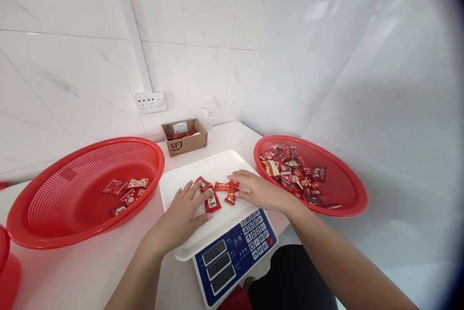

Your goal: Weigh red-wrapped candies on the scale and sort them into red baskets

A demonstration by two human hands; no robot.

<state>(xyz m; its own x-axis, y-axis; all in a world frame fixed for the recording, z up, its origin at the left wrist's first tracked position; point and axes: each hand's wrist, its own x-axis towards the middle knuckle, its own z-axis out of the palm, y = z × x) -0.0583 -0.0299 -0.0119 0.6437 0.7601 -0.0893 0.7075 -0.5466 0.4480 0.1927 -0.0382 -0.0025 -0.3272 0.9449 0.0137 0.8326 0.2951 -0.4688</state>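
A white weighing tray (203,165) sits on a blue electronic scale (235,252) in front of me. A few red candy packets (221,191) lie on the tray. My left hand (183,215) rests flat on the tray with fingers spread, fingertips touching a red packet (212,202). My right hand (257,189) also lies flat with fingers stretched out, its fingertips on the packets near the tray's middle. Neither hand grips anything.
A red mesh basket (54,203) on the left holds a few packets. Another red mesh basket (348,189) on the right holds several. A small cardboard box (186,144) and a clear bottle (207,115) stand by the tiled wall, below a socket (150,102).
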